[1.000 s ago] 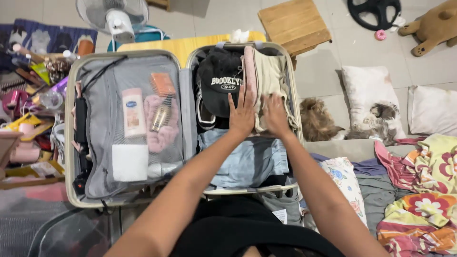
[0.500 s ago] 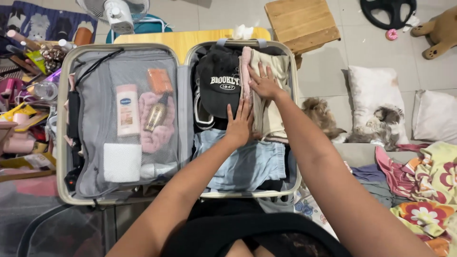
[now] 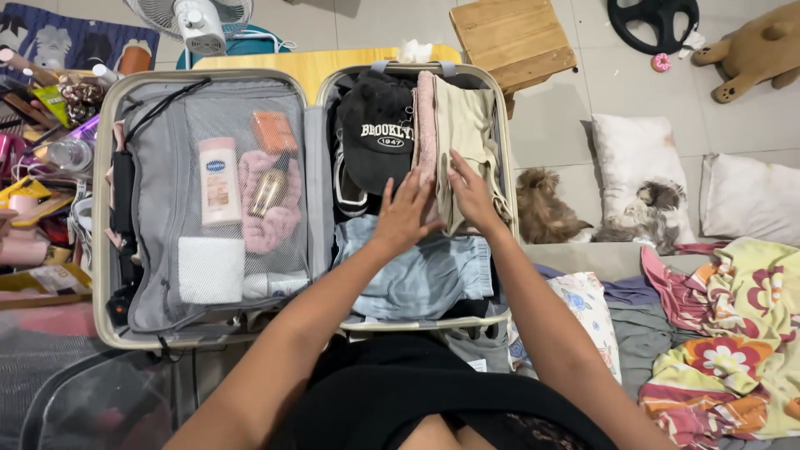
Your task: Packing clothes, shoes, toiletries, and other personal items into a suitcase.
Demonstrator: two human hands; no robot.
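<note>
An open cream suitcase (image 3: 308, 179) lies flat in front of me. Its right half holds a black cap (image 3: 375, 133), a folded pink garment (image 3: 426, 125), folded beige clothes (image 3: 467, 125) and light blue denim (image 3: 417, 271). My left hand (image 3: 404, 212) rests flat with fingers spread on the lower end of the pink garment, next to the cap. My right hand (image 3: 471, 192) lies flat on the beige clothes, beside the left hand. Neither hand grips anything. The left half is covered by a grey mesh panel (image 3: 167, 242) with a lotion bottle (image 3: 219, 179) and other toiletries under it.
Cosmetics and clutter (image 3: 42, 125) pile up at the left. A fan (image 3: 193, 23) and a wooden stool (image 3: 510, 37) stand behind the suitcase. Two small dogs (image 3: 546, 208) (image 3: 646, 212) lie at the right by white pillows (image 3: 633, 150). Floral cloth (image 3: 733, 333) is heaped at the lower right.
My right hand has slid back down the beige clothes from near the top of the suitcase toward me, ending beside my left hand. The left hand shifted slightly.
</note>
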